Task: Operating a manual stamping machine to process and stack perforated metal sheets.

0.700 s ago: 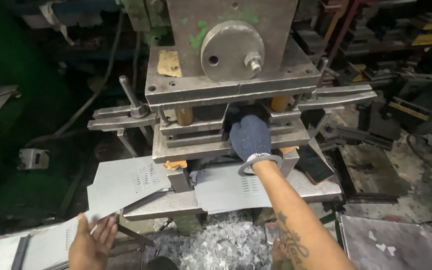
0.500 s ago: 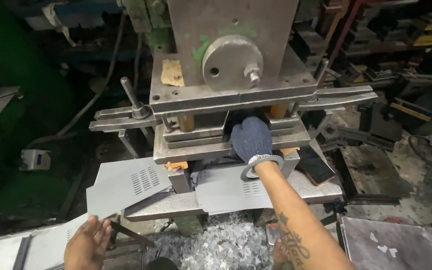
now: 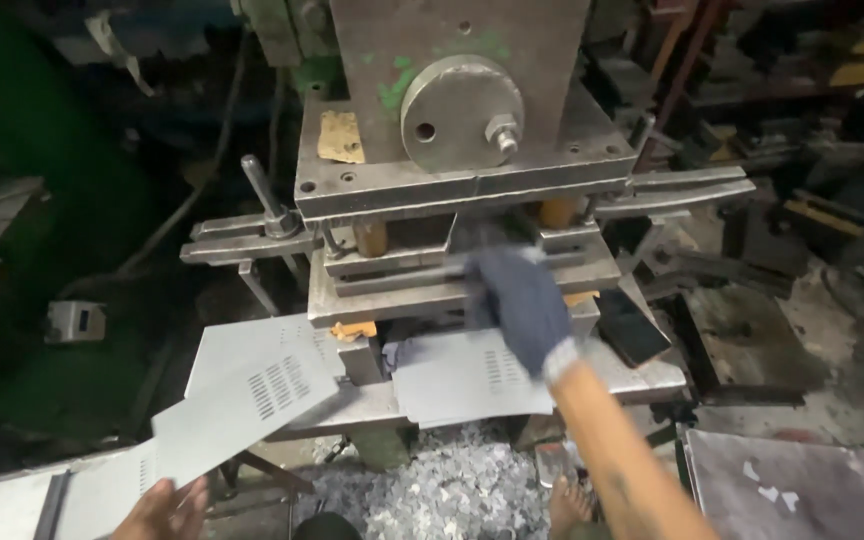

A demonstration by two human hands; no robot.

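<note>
Press bed (image 3: 642, 375): gloved right hand (image 3: 524, 305) fingers flat on slotted sheet (image 3: 462, 375); left hand (image 3: 164, 508) pinches second sheet (image 3: 242, 405).

One view only — a head-worn camera, looking forward and steeply down at the press machine (image 3: 452, 190) from close in front of it. The press fills the upper middle of the frame; below it the metal scrap pile (image 3: 452, 495) on the floor shows — the view reaches almost to the wearer's own feet.
</note>
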